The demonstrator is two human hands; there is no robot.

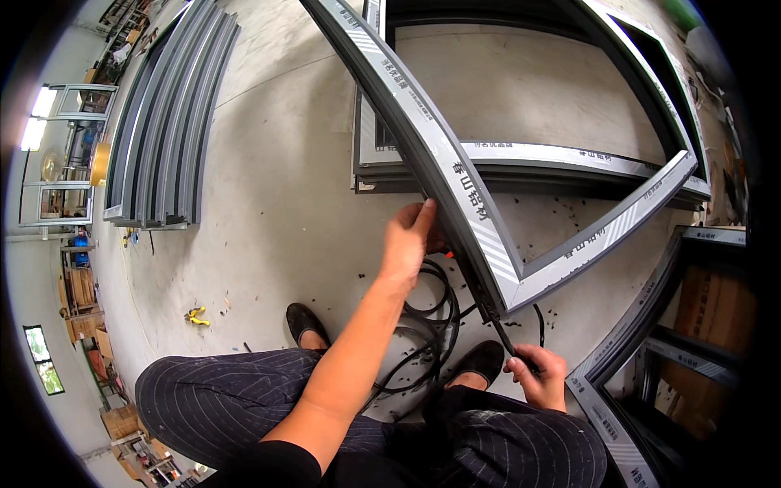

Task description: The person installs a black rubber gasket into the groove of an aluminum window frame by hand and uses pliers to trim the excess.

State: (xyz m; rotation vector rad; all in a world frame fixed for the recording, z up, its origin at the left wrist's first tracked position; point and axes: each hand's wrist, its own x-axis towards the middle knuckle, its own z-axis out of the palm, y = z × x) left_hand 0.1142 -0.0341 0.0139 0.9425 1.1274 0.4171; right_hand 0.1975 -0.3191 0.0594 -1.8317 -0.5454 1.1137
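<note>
A grey aluminium window frame with white protective film stands tilted in front of me, its lower corner near my knees. My left hand presses against the inner edge of the frame's long bar, fingers curled on it. My right hand is closed on a black rubber sealing strip that runs up into the frame's corner. A loose coil of the same black strip lies on the floor between my feet. A small orange-handled tool peeks out beside my left hand.
A stack of long grey profiles lies at the left. More grey frames lie flat behind, others at the right. A yellow object and black scraps sit on the concrete floor. Shelves and windows line the far left.
</note>
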